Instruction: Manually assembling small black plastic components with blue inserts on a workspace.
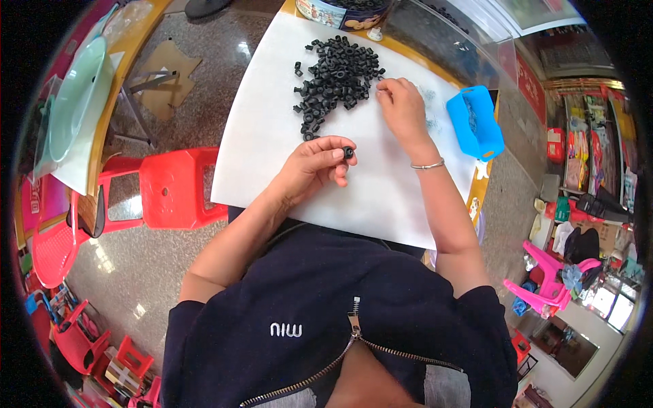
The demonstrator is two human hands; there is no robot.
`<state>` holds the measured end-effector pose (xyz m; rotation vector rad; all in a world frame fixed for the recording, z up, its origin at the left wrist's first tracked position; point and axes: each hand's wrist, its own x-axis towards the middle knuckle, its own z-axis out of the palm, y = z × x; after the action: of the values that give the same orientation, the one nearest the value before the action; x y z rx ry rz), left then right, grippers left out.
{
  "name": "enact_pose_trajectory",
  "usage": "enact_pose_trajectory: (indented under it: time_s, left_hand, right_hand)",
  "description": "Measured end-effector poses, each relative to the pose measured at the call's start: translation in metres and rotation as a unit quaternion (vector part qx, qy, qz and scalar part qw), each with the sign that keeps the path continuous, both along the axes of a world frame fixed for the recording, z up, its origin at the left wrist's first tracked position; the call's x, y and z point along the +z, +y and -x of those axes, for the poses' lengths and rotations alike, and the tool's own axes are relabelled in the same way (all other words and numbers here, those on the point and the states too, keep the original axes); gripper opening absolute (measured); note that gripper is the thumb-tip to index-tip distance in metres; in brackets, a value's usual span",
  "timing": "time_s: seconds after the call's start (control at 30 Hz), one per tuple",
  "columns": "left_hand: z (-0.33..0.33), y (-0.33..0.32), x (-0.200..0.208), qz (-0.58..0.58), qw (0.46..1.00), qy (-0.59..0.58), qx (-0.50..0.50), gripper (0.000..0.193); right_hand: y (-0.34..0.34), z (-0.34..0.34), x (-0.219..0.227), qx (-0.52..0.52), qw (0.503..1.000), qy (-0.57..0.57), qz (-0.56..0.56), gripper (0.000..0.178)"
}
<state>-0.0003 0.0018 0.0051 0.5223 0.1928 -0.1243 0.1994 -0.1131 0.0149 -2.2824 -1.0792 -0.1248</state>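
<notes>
A white tabletop (pixel 388 197) is edged with yellow wood and set over a speckled floor (pixel 129 272). Its far edge is occupied by a round tin (pixel 343 19), its right side by a blue basket (pixel 484 144) with small dark bits inside. A red stool (pixel 180 189) is seen to the left, a pink stool (pixel 544 282) to the right, below packed shelves (pixel 588 136).

A small black piece (pixel 349 153) is held between the thumb and forefinger of the left hand (pixel 314 168), above the near part of the tabletop. Its round end appears to be turned up toward the camera; its long axis cannot be made out. The piece is stubby, with a ring-like face. Similar pieces are heaped in a loose pile (pixel 340 75) beyond. At the pile's right edge, the right hand (pixel 403 112) is placed with fingertips drawn close; whether anything is gripped there cannot be told.
</notes>
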Motion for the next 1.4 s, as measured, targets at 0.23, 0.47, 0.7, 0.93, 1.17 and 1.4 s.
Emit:
enact_pose_trajectory:
  time_s: [0.23, 0.47, 0.7, 0.93, 1.17, 1.4]
  left_hand:
    - [-0.001, -0.003, 0.0, -0.004, 1.0, 0.019, 0.019, 0.025]
    - [-0.001, 0.0, -0.002, 0.021, 1.0, 0.006, 0.021, 0.023]
    - [-0.001, -0.001, -0.005, 0.024, 0.999, -0.013, 0.023, 0.022]
    - [-0.002, -0.002, -0.005, 0.005, 1.0, -0.011, 0.023, 0.021]
    - [-0.001, -0.005, -0.004, -0.028, 0.999, -0.001, 0.029, 0.019]
    - [0.001, -0.007, -0.005, -0.074, 0.996, -0.002, 0.044, 0.019]
  right_hand:
    - [-0.024, 0.03, 0.034, -0.008, 0.811, 0.547, -0.208, 0.019]
    - [-0.034, 0.086, 0.047, 0.013, 0.761, 0.597, -0.254, 0.02]
    - [-0.037, 0.106, 0.052, 0.01, 0.863, 0.463, -0.202, 0.013]
    - [-0.034, 0.116, 0.053, 0.034, 0.916, 0.352, -0.189, 0.01]
    - [-0.032, 0.119, 0.058, 0.053, 0.962, 0.231, -0.133, 0.012]
    - [-0.032, 0.121, 0.053, 0.084, 0.982, 0.12, -0.116, 0.011]
